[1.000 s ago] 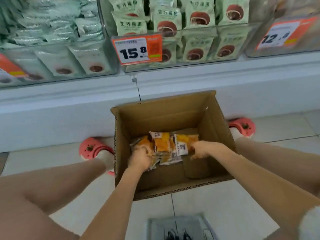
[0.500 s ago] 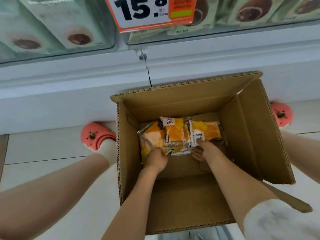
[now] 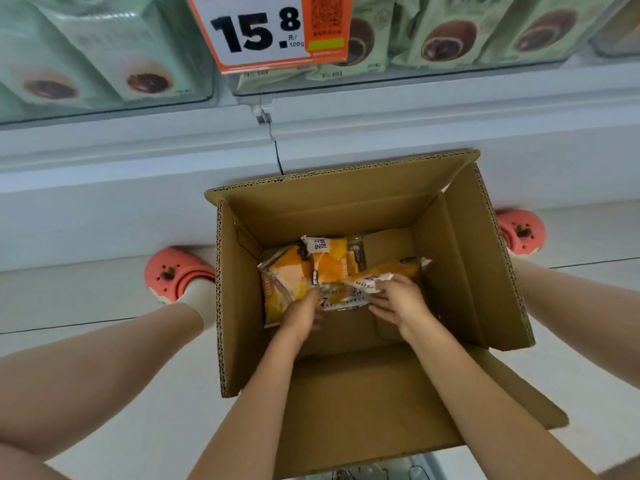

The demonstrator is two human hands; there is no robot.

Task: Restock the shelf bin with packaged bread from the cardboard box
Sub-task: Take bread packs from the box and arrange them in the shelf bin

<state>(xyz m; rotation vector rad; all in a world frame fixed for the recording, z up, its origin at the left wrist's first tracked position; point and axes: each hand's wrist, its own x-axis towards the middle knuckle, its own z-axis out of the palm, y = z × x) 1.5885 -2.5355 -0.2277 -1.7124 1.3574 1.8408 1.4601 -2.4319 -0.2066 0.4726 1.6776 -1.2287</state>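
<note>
The left hand curls its fingers round the near edges of the orange bread packets lying on the floor of the cardboard box. The right hand grips one tilted packet just beside them. Above, shelf bins hold green packages behind a 15.8 price tag.

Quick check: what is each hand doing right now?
Left hand: grips orange bread packets in the cardboard box.
Right hand: grips one bread packet.
</note>
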